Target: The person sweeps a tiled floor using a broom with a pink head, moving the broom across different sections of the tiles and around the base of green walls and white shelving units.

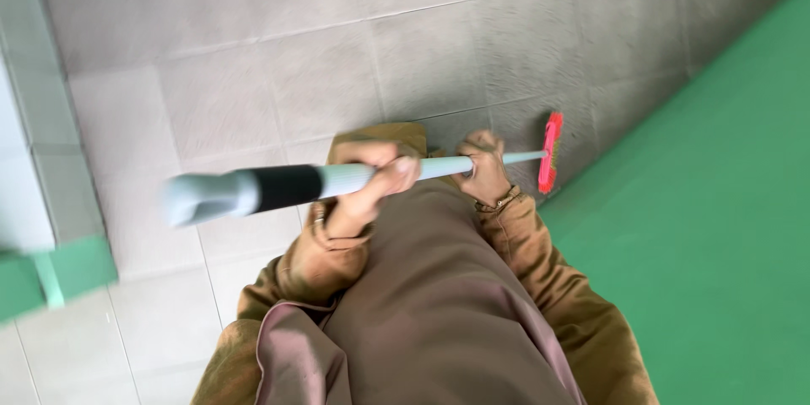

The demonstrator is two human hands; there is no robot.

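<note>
At 3 o'clock of both hands: pink broom head (550, 153) | handle (354, 175) runs 9-to-3 | left hand (369, 179) clenched mid-handle | right hand (483, 170) clenched, nearer head | tiled floor (253, 93).

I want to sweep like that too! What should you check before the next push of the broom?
1. Left hand wrapped around the pole: ok.
2. Right hand gripping farther down: ok.
3. Pink brush head flat on the grey tiles: cannot tell, blurred.
4. Tiles ahead free of obstacles: ok.
5. Brush clear of the green floor: ok.
</note>
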